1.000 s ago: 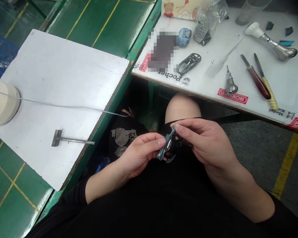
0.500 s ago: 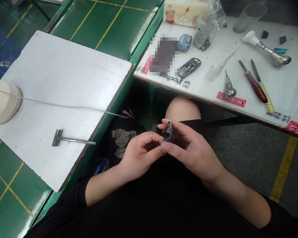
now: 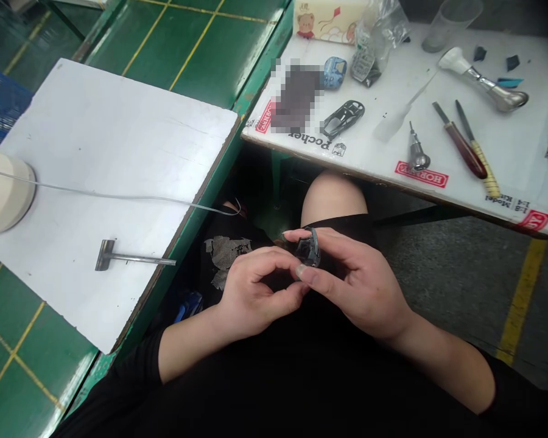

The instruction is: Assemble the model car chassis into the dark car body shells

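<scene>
Over my lap, both hands meet on a small dark grey toy car body [image 3: 309, 249]. My right hand [image 3: 356, 283] pinches it between thumb and fingers, holding it end-on. My left hand [image 3: 256, 292] curls beside it, thumb and forefinger tips touching its lower left edge. Most of the part is hidden by my fingers.
A white board [image 3: 119, 140] on the green bench holds a T-shaped metal tool [image 3: 128, 258], a cream spool [image 3: 2, 191] and a thin wire. The white table [image 3: 438, 152] at the right carries another dark car body [image 3: 342, 118], a blue car body [image 3: 334, 72], several hand tools and a plastic bag.
The car body has been turned from lying lengthwise between my hands to end-on, and my right hand's fingers have closed further round it. My left fingers shifted under it.
</scene>
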Available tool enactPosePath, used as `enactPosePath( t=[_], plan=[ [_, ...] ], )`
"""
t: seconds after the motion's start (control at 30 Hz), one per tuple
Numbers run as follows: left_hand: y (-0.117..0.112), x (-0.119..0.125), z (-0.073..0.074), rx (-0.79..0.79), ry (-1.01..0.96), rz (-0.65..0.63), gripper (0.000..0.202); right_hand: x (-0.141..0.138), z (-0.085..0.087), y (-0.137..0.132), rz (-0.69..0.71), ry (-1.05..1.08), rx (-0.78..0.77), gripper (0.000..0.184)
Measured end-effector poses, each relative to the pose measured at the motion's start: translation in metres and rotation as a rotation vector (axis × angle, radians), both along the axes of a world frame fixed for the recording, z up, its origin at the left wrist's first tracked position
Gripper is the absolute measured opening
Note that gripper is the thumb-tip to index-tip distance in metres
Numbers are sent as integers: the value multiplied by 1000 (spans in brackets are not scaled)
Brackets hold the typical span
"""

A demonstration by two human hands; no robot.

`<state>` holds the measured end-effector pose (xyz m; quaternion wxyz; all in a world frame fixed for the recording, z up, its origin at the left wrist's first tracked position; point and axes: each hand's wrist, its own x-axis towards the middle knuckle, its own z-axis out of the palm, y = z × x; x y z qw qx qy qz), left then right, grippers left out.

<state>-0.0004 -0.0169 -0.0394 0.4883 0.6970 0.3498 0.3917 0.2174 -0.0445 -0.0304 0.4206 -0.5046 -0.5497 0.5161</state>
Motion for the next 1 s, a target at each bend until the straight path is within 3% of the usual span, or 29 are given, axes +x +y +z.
enactPosePath(
  t=[1.0],
  plan=[
    [-14,9,-1,-62,-111,49,14,-19,0,-8,-209,6,131,33]
  ],
)
